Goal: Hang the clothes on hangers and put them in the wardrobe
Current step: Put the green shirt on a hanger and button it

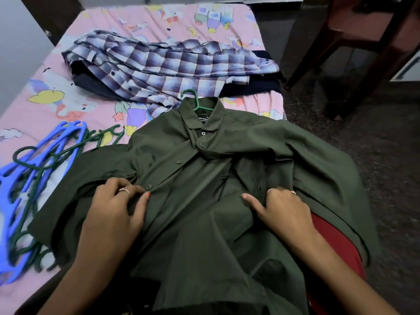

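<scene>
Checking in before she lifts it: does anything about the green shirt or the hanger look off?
Mostly fine. The green shirt has a green hanger in its collar, but the front lies rumpled and partly unbuttoned; left hand and right hand grip the plackets. Spare hangers lie tangled at left.

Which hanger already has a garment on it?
The green hanger whose hook pokes out of the olive shirt collar. The blue and dark green hangers lie bare in a pile at the bed's left edge.

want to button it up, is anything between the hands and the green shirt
Nothing visible. Both the left hand and right hand already grip the green shirt at its placket, with the hanger hook showing at the collar.
</scene>
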Motion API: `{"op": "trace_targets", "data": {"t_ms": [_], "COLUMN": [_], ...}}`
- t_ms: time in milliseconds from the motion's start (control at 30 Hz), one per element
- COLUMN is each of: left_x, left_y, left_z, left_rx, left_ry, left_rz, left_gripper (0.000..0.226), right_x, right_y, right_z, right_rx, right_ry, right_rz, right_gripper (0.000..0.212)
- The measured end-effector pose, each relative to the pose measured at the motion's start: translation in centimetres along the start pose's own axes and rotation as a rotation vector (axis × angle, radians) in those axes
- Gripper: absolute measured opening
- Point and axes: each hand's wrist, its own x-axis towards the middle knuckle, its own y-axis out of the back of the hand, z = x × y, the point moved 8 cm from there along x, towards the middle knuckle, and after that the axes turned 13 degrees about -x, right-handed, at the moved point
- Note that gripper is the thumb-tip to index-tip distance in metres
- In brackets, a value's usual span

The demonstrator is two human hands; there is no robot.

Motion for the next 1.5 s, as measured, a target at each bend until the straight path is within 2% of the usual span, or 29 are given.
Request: {"op": "trace_targets", "data": {"t_ms": [67,100,133,200,267,300,367,400,467,533,600,633,700,733,800,867,900,1000,1100,1167,1267,1367,1400,1433,1500], "left_x": [0.1,0.1,0.1,0.1,0.5,1.0,2.2,2.9,4.7,6.6,7.6,7.6,6.7,5.9,3.8,1.1,-0.4,-4.3,-6.2,-5.9,-3.9,0.1,1.5,2.8,4.1], "left_y": [-0.2,-0.5,-0.8,-1.5,-1.3,-0.9,0.5,1.4,3.3,5.0,6.0,6.4,6.5,5.9,3.2,-0.3,-1.9,-4.9,-5.8,-5.3,-4.4,-5.0,-5.7,-6.7,-8.9], "left_z": [-0.5,-0.9,-1.3,-1.7,-1.7,-1.6,-1.2,-0.9,0.3,2.6,5.3,6.6,9.1,10.1,10.9,10.7,10.5,9.6,8.9,8.9,9.9,10.8,10.9,10.7,9.7], "left_rx": [0.055,0.091,0.123,0.177,0.192,0.176,0.144,0.138,0.131,0.118,0.098,0.092,0.091,0.101,0.148,0.203,0.225,0.268,0.280,0.289,0.379,0.410,0.407,0.398,0.361], "left_ry": [0.035,0.054,0.068,0.063,0.082,0.111,0.152,0.150,0.121,0.055,0.027,0.016,-0.022,-0.041,-0.053,-0.022,-0.006,0.050,0.069,0.054,-0.027,-0.070,-0.072,-0.068,-0.035], "left_rz": [-0.014,-0.048,-0.091,-0.160,-0.175,-0.164,-0.131,-0.103,-0.037,0.003,-0.010,-0.028,-0.097,-0.159,-0.315,-0.485,-0.568,-0.764,-0.888,-0.911,-0.928,-0.864,-0.832,-0.801,-0.760], "left_gripper": [0.013,0.017,0.023,0.027,0.021,0.018,0.017,0.017,0.019,0.020,0.020,0.022,0.030,0.035,0.037,0.032,0.031,0.032,0.040,0.039,0.033,0.026,0.024,0.022,0.021], "right_x": [0.8,1.2,1.5,2.2,2.6,2.4,2.3,2.2,2.2,2.5,2.4,2.1,-0.2,-1.7,-5.0,-7.9,-9.1,-11.2,-12.6,-12.1,-8.5,-2.7,-1.1,0.1,1.2], "right_y": [-1.6,-2.7,-3.6,-3.7,-1.9,-0.6,1.5,3.0,6.9,11.5,16.7,19.6,24.2,25.1,23.8,19.1,15.9,6.9,3.2,3.9,6.3,6.2,5.4,4.3,1.9], "right_z": [-0.8,-1.3,-1.7,-1.9,-0.7,0.2,2.3,3.1,4.8,6.7,8.5,8.8,7.1,5.7,1.9,-1.1,-1.9,-2.9,-3.3,-4.4,-6.6,-8.2,-8.5,-8.9,-9.6], "right_rx": [0.017,0.061,0.136,0.368,0.699,0.945,1.497,1.690,1.831,1.781,1.549,1.397,1.035,0.900,0.683,0.456,0.334,-0.082,-0.372,-0.335,-0.152,0.033,0.065,0.076,0.037], "right_ry": [-0.026,-0.021,-0.010,-0.017,-0.048,-0.085,-0.186,-0.211,-0.196,-0.151,-0.055,0.067,0.390,0.527,0.757,0.962,1.001,0.958,0.900,0.861,0.775,0.601,0.537,0.485,0.416], "right_rz": [-0.187,-0.252,-0.282,-0.195,-0.039,0.005,-0.028,-0.065,-0.100,-0.061,0.029,0.075,0.113,0.077,-0.126,-0.366,-0.462,-0.591,-0.645,-0.590,-0.369,-0.150,-0.117,-0.101,-0.105], "right_gripper": [0.065,0.056,0.042,0.014,0.016,0.020,0.024,0.022,0.016,0.009,0.012,0.010,0.028,0.034,0.020,0.006,0.002,0.009,0.029,0.038,0.045,0.038,0.031,0.032,0.059]}}
